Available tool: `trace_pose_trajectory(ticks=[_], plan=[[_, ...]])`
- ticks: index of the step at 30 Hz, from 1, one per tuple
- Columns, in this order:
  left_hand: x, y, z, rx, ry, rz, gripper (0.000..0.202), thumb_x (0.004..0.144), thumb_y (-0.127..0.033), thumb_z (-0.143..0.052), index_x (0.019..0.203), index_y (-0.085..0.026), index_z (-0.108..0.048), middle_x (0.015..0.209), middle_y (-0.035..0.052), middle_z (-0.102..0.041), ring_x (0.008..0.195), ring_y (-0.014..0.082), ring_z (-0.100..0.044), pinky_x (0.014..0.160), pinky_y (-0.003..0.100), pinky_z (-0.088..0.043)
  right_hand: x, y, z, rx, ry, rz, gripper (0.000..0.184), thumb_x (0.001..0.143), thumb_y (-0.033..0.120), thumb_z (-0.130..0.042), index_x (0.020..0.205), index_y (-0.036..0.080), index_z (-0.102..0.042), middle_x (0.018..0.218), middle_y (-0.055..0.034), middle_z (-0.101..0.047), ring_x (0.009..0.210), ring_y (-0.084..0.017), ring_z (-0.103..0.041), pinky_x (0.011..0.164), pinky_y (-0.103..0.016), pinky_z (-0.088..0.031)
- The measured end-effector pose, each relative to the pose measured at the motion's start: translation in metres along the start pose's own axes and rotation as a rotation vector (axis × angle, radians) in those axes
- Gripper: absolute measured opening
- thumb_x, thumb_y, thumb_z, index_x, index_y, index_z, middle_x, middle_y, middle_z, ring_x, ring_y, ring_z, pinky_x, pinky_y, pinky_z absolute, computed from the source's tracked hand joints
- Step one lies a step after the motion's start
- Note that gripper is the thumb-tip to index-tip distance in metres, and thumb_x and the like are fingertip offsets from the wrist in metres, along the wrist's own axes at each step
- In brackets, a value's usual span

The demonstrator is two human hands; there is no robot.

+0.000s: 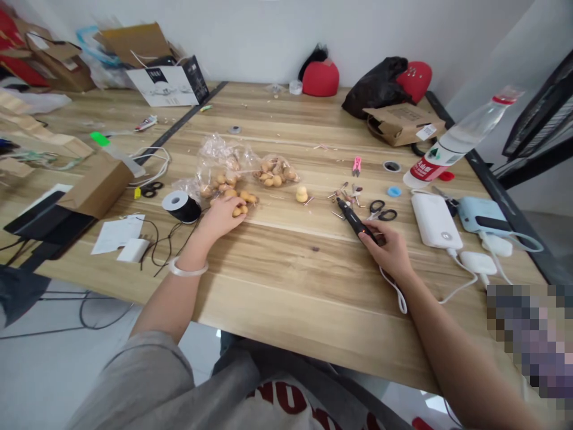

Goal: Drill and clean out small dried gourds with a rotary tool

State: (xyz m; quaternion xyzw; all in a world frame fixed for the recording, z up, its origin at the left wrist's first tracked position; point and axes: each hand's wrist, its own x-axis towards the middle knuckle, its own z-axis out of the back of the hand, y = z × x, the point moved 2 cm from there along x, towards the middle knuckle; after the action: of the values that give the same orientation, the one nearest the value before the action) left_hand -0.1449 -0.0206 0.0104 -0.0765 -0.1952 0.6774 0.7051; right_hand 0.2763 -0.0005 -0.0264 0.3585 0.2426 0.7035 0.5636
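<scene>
1. At the far left we count one brown cardboard sheet (96, 188), one white paper sheet (119, 233), one white plug charger (133, 249) and one pair of black-handled scissors (152, 189) on the wooden table (290, 286).
2. Next we see one spool of black cord (181, 206), with its loose strands trailing toward the paper.
3. We count two hands. The left hand (219, 218), wearing one pale bangle (188, 269), lies palm down with its fingers over a few loose wooden gourd beads (239, 203). We cannot tell whether it grips them. The beads sit at and just beyond its fingertips.
4. Just past that hand we count two clear plastic bags (219, 170) (275, 170), both holding many more beads, too heaped to count exactly.
5. To their right, one wooden gourd bead (301, 194) stands upright, apart from both hands.
6. The right hand (389, 248) is closed around one black rotary engraving pen (356, 222), whose tip points up and left, toward a small scatter of metal bits (344, 197). One more pair of black-handled scissors (382, 210) lies just beyond the pen.
7. At the far right we count one white power bank (436, 221), one water bottle (461, 140) and one pale blue device (481, 215).
</scene>
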Motion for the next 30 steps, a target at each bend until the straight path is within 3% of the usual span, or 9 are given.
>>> trace_pose_trajectory(ticks=[3, 6, 9, 12, 16, 20, 23, 30], plan=[[0.003, -0.012, -0.008, -0.222, -0.021, 0.037, 0.023, 0.075, -0.027, -0.065, 0.096, -0.020, -0.069, 0.106, 0.0104, -0.069, 0.099, 0.0273, -0.061, 0.099, 0.042, -0.044, 0.000, 0.000, 0.000, -0.007, 0.008, -0.008, 0.040, 0.079, 0.044, -0.063, 0.108, 0.016, -0.071, 0.098, -0.0109, -0.074, 0.075, -0.023, -0.067, 0.070, -0.039, -0.056], [0.001, -0.031, -0.019, -0.752, -0.069, 0.210, 0.026, 0.077, -0.029, -0.066, 0.100, -0.017, -0.066, 0.096, 0.0074, -0.070, 0.089, 0.0194, -0.064, 0.093, 0.036, -0.049, -0.001, 0.001, 0.001, -0.015, 0.013, -0.009, 0.041, 0.080, 0.044, -0.063, 0.109, 0.016, -0.070, 0.098, -0.0109, -0.074, 0.076, -0.023, -0.067, 0.072, -0.040, -0.056], [-0.005, -0.053, -0.032, -1.443, 0.081, 0.447, 0.020, 0.081, -0.024, -0.061, 0.099, -0.015, -0.062, 0.088, 0.0069, -0.070, 0.079, 0.0147, -0.066, 0.077, 0.029, -0.054, -0.002, 0.001, 0.001, -0.029, 0.009, -0.006, 0.041, 0.081, 0.045, -0.063, 0.110, 0.016, -0.070, 0.097, -0.0107, -0.074, 0.076, -0.023, -0.067, 0.073, -0.040, -0.056], [-0.010, -0.068, -0.038, -1.768, 0.276, 0.621, 0.017, 0.085, -0.019, -0.053, 0.098, -0.015, -0.063, 0.085, 0.0068, -0.069, 0.076, 0.0123, -0.067, 0.072, 0.024, -0.056, -0.002, 0.001, 0.002, -0.032, 0.002, 0.009, 0.041, 0.081, 0.045, -0.062, 0.110, 0.017, -0.070, 0.096, -0.0103, -0.074, 0.074, -0.023, -0.067, 0.073, -0.040, -0.056], [-0.011, -0.072, -0.037, -1.839, 0.384, 0.703, 0.020, 0.093, -0.025, -0.047, 0.093, -0.016, -0.064, 0.075, 0.0038, -0.064, 0.067, 0.0110, -0.064, 0.065, 0.023, -0.056, -0.002, 0.001, 0.002, -0.038, -0.009, 0.021, 0.040, 0.081, 0.047, -0.062, 0.109, 0.018, -0.070, 0.095, -0.0098, -0.075, 0.074, -0.023, -0.067, 0.071, -0.039, -0.056], [-0.010, -0.071, -0.037, -1.766, 0.337, 0.699, 0.020, 0.092, -0.031, -0.054, 0.080, -0.016, -0.060, 0.063, -0.0006, -0.056, 0.059, 0.0084, -0.058, 0.061, 0.020, -0.053, -0.003, 0.002, 0.002, -0.046, -0.015, 0.031, 0.040, 0.082, 0.047, -0.062, 0.108, 0.019, -0.070, 0.093, -0.0091, -0.075, 0.072, -0.022, -0.067, 0.069, -0.038, -0.056], [-0.011, -0.070, -0.038, -1.735, 0.308, 0.642, 0.016, 0.089, -0.023, -0.055, 0.075, -0.016, -0.057, 0.065, -0.0004, -0.057, 0.061, 0.0084, -0.059, 0.063, 0.021, -0.053, -0.003, 0.003, 0.002, -0.047, -0.009, 0.018, 0.040, 0.082, 0.046, -0.062, 0.108, 0.018, -0.070, 0.092, -0.0096, -0.075, 0.071, -0.022, -0.067, 0.067, -0.037, -0.056], [-0.012, -0.069, -0.039, -1.635, 0.268, 0.481, 0.012, 0.085, -0.024, -0.061, 0.078, -0.016, -0.055, 0.071, -0.0012, -0.057, 0.062, 0.0094, -0.059, 0.061, 0.024, -0.055, -0.002, 0.003, 0.002, -0.036, -0.004, 0.019, 0.040, 0.081, 0.045, -0.063, 0.109, 0.017, -0.070, 0.093, -0.0100, -0.074, 0.073, -0.023, -0.067, 0.072, -0.039, -0.055]])
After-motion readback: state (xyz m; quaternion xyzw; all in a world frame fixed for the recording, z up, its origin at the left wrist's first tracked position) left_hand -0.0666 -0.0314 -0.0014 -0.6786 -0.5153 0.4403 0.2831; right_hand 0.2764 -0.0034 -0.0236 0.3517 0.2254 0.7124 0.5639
